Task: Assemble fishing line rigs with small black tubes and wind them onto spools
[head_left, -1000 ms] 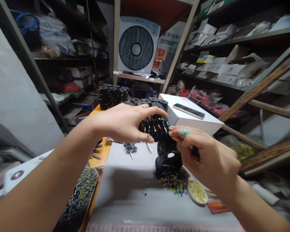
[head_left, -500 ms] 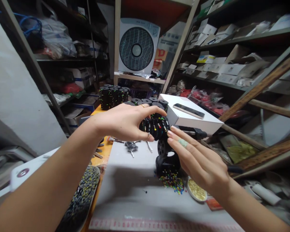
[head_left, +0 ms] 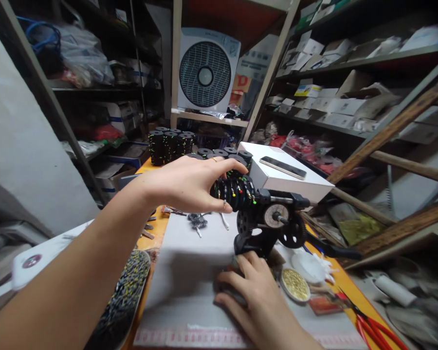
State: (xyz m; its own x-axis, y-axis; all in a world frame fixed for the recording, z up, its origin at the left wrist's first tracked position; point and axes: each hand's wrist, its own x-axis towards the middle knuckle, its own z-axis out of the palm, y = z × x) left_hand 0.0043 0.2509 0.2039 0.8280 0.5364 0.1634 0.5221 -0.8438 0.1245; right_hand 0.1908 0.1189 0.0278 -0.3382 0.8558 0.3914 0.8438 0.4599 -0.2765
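Observation:
My left hand (head_left: pixel 182 184) is wrapped around the left part of a row of black spools (head_left: pixel 237 192), its thumb below and its fingers over the top. Small yellow, red and green beads show along the spools' edges. The row sits on a black hand-cranked winder (head_left: pixel 277 214) with a round dial. Low over the grey work mat (head_left: pixel 190 282), in front of the winder's base, is my right hand (head_left: pixel 259 296). Its fingers are curved and apart, covering the spot of the loose coloured beads. I see nothing held in it.
A small dish of gold beads (head_left: pixel 295 284) and red-handled pliers (head_left: pixel 375 325) lie to the right. At the left stands a tray of small dark and yellow pieces (head_left: pixel 127 287). Behind are stacked black spools (head_left: pixel 171 146), a white box (head_left: pixel 288 170) with a phone (head_left: pixel 282 166), and a fan (head_left: pixel 205 73).
My right hand has left the right end of the spool row and moved down and left to the beads on the mat. A green bead now shows at that end. My left hand stays put.

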